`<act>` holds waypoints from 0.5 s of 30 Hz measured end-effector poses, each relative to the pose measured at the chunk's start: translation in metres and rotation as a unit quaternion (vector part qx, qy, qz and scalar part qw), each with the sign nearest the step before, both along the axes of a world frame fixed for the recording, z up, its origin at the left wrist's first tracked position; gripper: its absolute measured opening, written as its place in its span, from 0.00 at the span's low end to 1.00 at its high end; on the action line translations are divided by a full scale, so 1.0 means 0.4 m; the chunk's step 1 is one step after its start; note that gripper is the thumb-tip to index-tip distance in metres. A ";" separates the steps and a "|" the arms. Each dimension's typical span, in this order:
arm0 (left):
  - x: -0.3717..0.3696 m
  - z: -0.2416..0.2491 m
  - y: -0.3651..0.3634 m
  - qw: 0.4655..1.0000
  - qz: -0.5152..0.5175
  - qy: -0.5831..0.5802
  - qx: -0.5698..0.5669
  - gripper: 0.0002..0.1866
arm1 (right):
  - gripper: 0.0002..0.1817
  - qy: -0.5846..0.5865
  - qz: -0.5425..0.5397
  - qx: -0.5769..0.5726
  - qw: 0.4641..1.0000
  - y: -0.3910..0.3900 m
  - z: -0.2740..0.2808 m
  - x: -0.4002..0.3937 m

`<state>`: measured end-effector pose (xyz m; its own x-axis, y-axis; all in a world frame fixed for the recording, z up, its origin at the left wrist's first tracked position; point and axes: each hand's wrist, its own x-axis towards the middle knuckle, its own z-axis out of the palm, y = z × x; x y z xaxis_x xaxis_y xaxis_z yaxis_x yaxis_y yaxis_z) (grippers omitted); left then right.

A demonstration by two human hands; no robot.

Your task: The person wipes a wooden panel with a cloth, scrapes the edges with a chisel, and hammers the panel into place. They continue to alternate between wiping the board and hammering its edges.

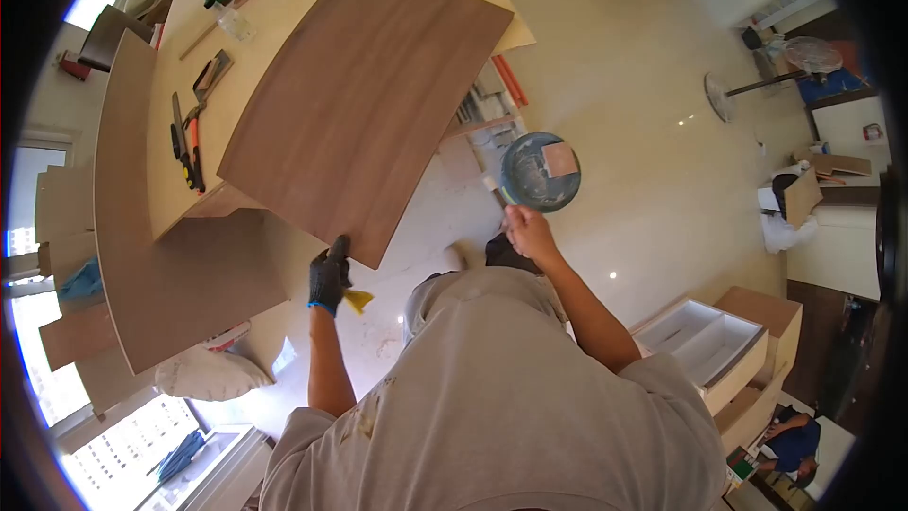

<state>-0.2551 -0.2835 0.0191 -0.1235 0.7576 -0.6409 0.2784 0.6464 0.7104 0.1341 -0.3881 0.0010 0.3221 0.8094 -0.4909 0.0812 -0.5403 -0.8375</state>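
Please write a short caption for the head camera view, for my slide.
Gloved left hand grips the corner of a brown wood panel; bare right hand holds a round tin.

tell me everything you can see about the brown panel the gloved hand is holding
The panel is a large, thin, rectangular sheet with a brown wood-grain face that looks like laminate or veneer. It lies tilted, most of it over the pale workbench, one corner jutting past the bench edge toward the floor. The left hand, in a dark glove, grips that near corner.
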 end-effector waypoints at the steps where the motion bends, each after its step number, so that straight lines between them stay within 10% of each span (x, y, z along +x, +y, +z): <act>1: -0.015 0.045 0.022 0.982 -0.075 0.174 0.012 0.23 | 0.22 0.021 -0.028 -0.034 0.999 0.006 -0.010 0.012; 3: -0.094 0.012 0.069 0.883 -0.127 0.399 0.214 0.21 | 0.20 -0.086 -0.011 0.019 0.996 0.032 -0.042 0.011; 5: 0.045 0.164 0.149 0.911 -0.090 0.336 0.221 0.19 | 0.19 -0.172 0.003 0.105 0.980 0.084 -0.062 -0.009; 7: 0.096 0.027 0.286 0.761 -0.207 0.350 0.505 0.17 | 0.18 -0.192 0.031 0.133 0.972 0.172 -0.031 -0.047; 9: 0.269 0.050 0.426 0.799 -0.302 0.317 0.412 0.17 | 0.17 -0.197 0.063 0.120 0.971 0.256 -0.028 -0.071; 11: 0.392 -0.035 0.546 0.656 -0.279 0.485 0.507 0.19 | 0.18 -0.205 0.075 0.071 0.973 0.322 0.008 -0.072; 15: 0.534 -0.029 0.730 0.694 -0.272 0.496 0.446 0.21 | 0.20 -0.278 0.002 0.123 0.953 0.502 -0.077 0.018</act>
